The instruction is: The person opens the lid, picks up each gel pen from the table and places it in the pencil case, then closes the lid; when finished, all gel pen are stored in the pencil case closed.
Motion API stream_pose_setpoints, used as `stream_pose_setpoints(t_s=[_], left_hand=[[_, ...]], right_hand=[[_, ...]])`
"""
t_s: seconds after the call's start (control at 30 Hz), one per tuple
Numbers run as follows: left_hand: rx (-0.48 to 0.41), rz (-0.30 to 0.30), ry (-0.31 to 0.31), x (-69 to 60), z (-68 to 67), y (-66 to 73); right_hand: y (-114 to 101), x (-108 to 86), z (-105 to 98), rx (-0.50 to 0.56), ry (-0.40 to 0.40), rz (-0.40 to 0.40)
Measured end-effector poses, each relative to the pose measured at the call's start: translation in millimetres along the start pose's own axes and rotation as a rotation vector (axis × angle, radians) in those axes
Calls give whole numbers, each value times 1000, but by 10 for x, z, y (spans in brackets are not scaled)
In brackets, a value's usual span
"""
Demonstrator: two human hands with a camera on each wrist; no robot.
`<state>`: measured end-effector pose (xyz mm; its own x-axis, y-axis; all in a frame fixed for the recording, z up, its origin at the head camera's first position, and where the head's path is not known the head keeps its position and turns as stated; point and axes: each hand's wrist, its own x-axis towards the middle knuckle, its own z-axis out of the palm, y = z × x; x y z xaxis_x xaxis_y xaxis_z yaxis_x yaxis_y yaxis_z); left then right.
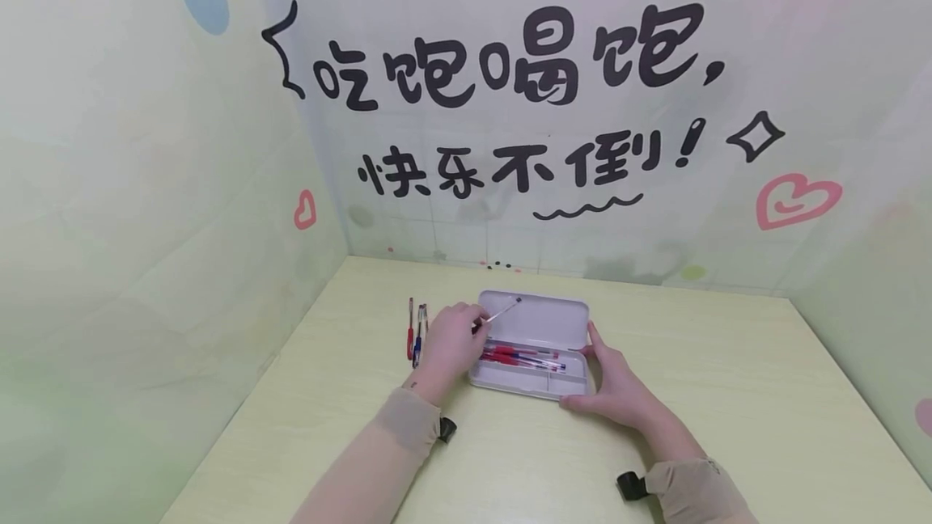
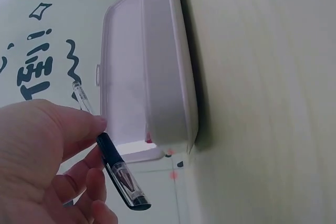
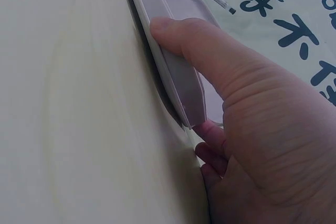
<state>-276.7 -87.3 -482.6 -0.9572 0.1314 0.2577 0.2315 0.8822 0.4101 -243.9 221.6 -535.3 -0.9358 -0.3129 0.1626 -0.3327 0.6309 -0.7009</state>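
Note:
An open pale lilac pencil case (image 1: 510, 381) lies on the table, its lid (image 1: 535, 320) tilted up at the back. Red and blue pens (image 1: 520, 358) lie in its long compartment. The left hand (image 1: 453, 342) is over the case's left end, pinching a clear pen with a black grip (image 2: 107, 148) between thumb and fingers. Around the case's right end, the right hand (image 1: 615, 386) grips it, thumb on the front edge and fingers behind, as the right wrist view (image 3: 247, 98) shows.
Left of the case, several pens, one red (image 1: 410, 334) and others blue or dark (image 1: 418, 338), lie on the pale wooden table (image 1: 510, 467). Fabric walls with black lettering stand behind and at both sides.

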Motion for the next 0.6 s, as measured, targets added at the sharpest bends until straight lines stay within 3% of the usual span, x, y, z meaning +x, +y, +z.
stream_pose_setpoints(t_s=[0.37, 0.6], left_hand=[[78, 189, -52, -62, 165, 227], [117, 238, -106, -104, 287, 307]], right_hand=[[1, 12, 6, 0, -5, 20], [-1, 1, 4, 3, -4, 18]])
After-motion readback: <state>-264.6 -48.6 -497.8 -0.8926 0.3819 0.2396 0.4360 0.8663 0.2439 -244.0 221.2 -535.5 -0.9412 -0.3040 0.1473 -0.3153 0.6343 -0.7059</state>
